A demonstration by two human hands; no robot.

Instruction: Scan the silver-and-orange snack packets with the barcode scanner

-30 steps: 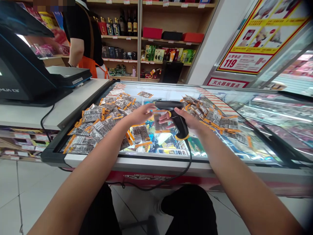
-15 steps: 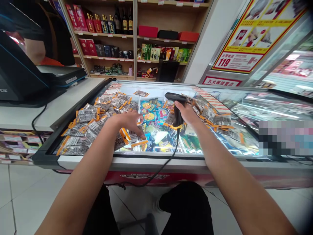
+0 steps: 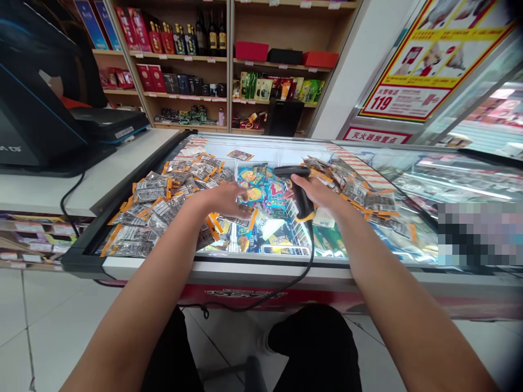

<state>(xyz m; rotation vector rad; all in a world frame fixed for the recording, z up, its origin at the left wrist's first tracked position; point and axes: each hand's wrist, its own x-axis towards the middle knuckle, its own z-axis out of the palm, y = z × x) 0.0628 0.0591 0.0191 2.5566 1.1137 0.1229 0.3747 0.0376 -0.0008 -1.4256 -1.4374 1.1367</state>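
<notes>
My right hand [image 3: 316, 190] is wrapped around a black and yellow barcode scanner [image 3: 302, 198], held above the open chest freezer [image 3: 278, 261]. Its cable hangs down over the freezer's front edge. My left hand [image 3: 226, 198] is over the left pile, its fingers bent onto a dark snack packet [image 3: 239, 218] with orange ends; the grip is partly hidden. Many similar packets [image 3: 151, 188] are heaped on the left, and another pile of packets [image 3: 353, 188] lies on the right. Between the piles, blue bags [image 3: 253, 193] show inside the freezer.
A counter [image 3: 118, 179] with a black checkout machine [image 3: 36, 109] stands at the left, a person partly visible behind it. Shelves [image 3: 180, 97] with bottles and boxes line the back. A glass lid [image 3: 429, 185] covers the freezer's right side. Below are my legs and a tiled floor.
My left hand has moved slightly right and up, and the packet under its fingers has shifted with it. The scanner has tilted and moved a little right and down. The view has shifted slightly.
</notes>
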